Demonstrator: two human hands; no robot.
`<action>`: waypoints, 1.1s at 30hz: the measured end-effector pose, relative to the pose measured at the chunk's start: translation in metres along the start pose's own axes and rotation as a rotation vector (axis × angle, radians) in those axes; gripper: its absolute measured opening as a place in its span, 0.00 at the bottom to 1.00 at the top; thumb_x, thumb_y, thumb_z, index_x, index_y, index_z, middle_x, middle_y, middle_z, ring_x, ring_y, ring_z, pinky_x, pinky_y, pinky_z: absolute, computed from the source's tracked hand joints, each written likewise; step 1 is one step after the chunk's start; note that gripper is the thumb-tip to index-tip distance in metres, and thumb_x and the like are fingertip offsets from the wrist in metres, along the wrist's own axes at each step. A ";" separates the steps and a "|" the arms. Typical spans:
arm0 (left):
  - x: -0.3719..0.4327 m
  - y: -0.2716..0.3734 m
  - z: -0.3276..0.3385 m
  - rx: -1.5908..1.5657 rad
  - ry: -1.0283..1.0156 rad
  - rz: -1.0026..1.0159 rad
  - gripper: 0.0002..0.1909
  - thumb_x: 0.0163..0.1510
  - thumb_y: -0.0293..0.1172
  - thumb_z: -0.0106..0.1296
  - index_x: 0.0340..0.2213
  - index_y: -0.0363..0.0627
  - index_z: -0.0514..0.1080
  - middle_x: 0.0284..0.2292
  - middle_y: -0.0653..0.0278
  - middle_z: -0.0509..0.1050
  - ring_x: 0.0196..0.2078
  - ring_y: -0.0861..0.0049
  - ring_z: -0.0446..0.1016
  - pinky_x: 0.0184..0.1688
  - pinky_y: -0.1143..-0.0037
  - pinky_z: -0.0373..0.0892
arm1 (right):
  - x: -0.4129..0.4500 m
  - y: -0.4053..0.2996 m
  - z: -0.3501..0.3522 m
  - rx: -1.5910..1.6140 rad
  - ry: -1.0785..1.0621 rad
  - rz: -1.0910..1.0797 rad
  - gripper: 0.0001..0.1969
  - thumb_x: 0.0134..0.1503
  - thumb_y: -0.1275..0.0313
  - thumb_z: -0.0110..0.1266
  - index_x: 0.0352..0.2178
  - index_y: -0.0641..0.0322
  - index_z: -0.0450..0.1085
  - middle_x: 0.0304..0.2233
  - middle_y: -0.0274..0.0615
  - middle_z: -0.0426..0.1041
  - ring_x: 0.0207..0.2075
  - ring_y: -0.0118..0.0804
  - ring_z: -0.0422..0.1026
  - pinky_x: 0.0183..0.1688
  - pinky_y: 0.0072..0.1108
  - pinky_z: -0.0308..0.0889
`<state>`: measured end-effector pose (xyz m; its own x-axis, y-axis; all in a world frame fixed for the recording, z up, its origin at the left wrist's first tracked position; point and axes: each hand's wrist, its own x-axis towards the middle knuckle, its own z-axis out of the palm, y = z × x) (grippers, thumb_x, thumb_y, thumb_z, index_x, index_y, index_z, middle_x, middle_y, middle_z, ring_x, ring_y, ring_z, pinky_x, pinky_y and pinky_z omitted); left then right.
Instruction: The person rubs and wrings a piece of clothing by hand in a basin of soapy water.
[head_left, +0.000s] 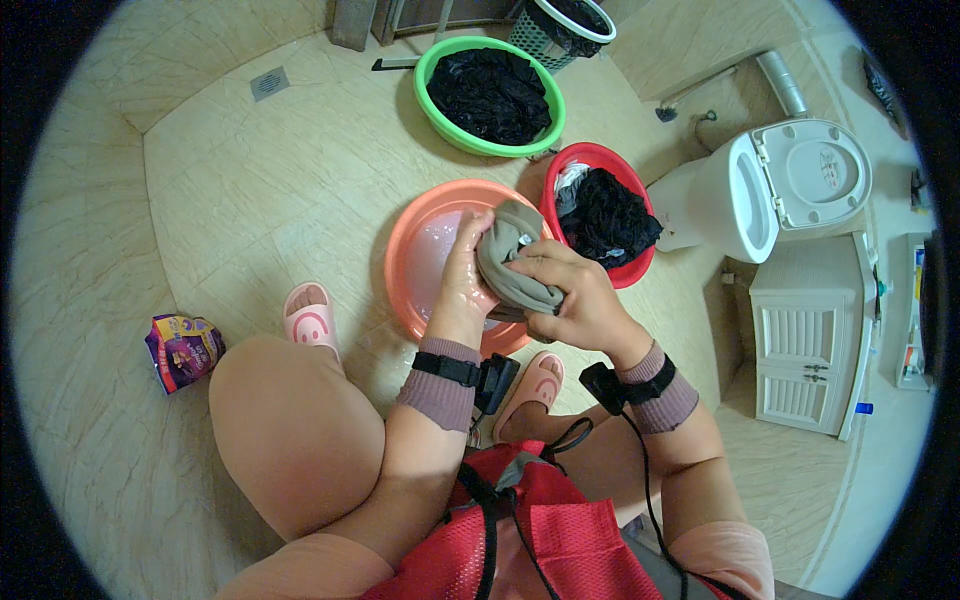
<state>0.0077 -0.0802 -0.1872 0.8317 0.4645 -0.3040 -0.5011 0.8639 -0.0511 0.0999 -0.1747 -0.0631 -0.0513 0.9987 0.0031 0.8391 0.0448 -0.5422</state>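
A bunched olive-grey cloth garment (517, 255) is held between my two hands above an orange plastic basin (401, 225). My left hand (466, 266) grips its left side, wet, with a few suds on the skin. On the right side, the fingers of my right hand (574, 289) are curled over the folds. Cloudy, sudsy water (431, 259) lies in the basin, partly hidden by my hands and the cloth. Both wrists wear mauve ribbed bands with black straps and small black devices.
A red basin (637, 277) with dark and white clothes adjoins on the right. Behind stands a green basin (427, 120) holding black cloth, near a lined waste basket (536, 41). A toilet (694, 195) and white cabinet (810, 330) are right; a purple packet (184, 351) lies left.
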 end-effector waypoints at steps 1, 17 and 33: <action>0.000 0.000 0.002 -0.004 0.000 -0.071 0.24 0.54 0.48 0.47 0.45 0.43 0.67 0.41 0.55 0.72 0.42 0.63 0.74 0.45 0.62 0.71 | 0.001 -0.001 0.000 -0.001 -0.001 0.005 0.26 0.34 0.74 0.59 0.42 0.55 0.72 0.44 0.48 0.70 0.44 0.49 0.71 0.45 0.29 0.68; 0.014 -0.040 -0.015 -0.045 0.334 0.003 0.17 0.57 0.35 0.33 0.37 0.37 0.68 0.36 0.55 0.73 0.36 0.66 0.75 0.41 0.64 0.72 | 0.005 0.089 0.035 0.155 0.302 0.470 0.30 0.53 0.52 0.53 0.45 0.71 0.64 0.39 0.60 0.69 0.42 0.48 0.70 0.43 0.29 0.64; -0.006 -0.030 0.009 0.620 -0.015 0.104 0.11 0.53 0.38 0.52 0.31 0.42 0.72 0.31 0.66 0.73 0.31 0.82 0.70 0.36 0.79 0.68 | -0.002 0.101 0.015 1.565 0.143 0.884 0.34 0.54 0.44 0.48 0.50 0.63 0.63 0.47 0.47 0.70 0.46 0.41 0.71 0.49 0.34 0.67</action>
<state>0.0203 -0.1069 -0.1750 0.7915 0.5513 -0.2638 -0.3518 0.7639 0.5410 0.1770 -0.1726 -0.1308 0.1941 0.7097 -0.6772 -0.6496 -0.4243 -0.6308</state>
